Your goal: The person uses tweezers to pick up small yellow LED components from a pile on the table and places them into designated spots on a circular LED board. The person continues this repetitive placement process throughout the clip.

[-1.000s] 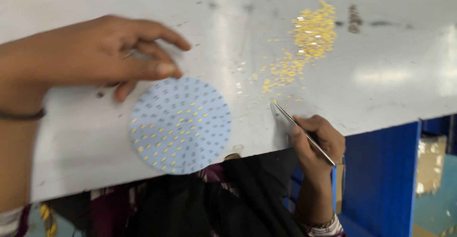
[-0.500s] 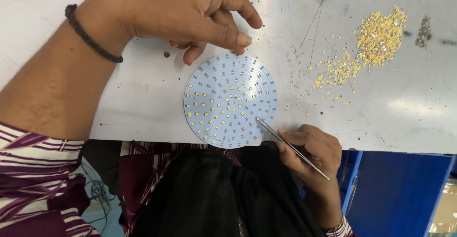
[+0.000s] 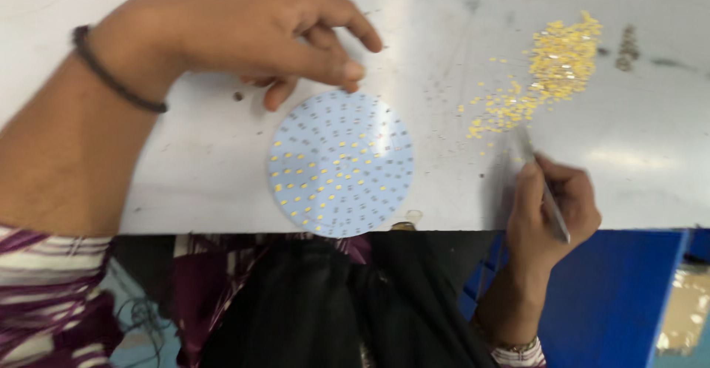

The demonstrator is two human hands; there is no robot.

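At the left of the view, the left hand (image 3: pixel 251 35) is held over the grey table (image 3: pixel 185 183), its fingers loosely curled and holding nothing; the thumb and forefinger tips hang just above the round board (image 3: pixel 340 162), at about its twelve o'clock edge, and contact cannot be told through the blur. A dark band (image 3: pixel 111 79) is worn at that wrist. The round board, pale blue and dotted with rows of small pads, lies flat at the near edge of the table, in the middle of the view; small yellow chips are seated on its lower left half, from about six to ten o'clock, while the upper right half is mostly bare. The step in hand is judged to be the filling of the board, one chip at a time, with a fresh chip being fetched. At about two o'clock from the board a loose heap of yellow chips (image 3: pixel 551 68) is spread on the bare table; no tray, dish or other container is seen. The right hand (image 3: pixel 551 205) is closed around thin metal tweezers (image 3: pixel 543 183), whose blurred tips are aimed at the near fringe of the heap. A fine, steady pinch on a single chip is called for next, it is judged.
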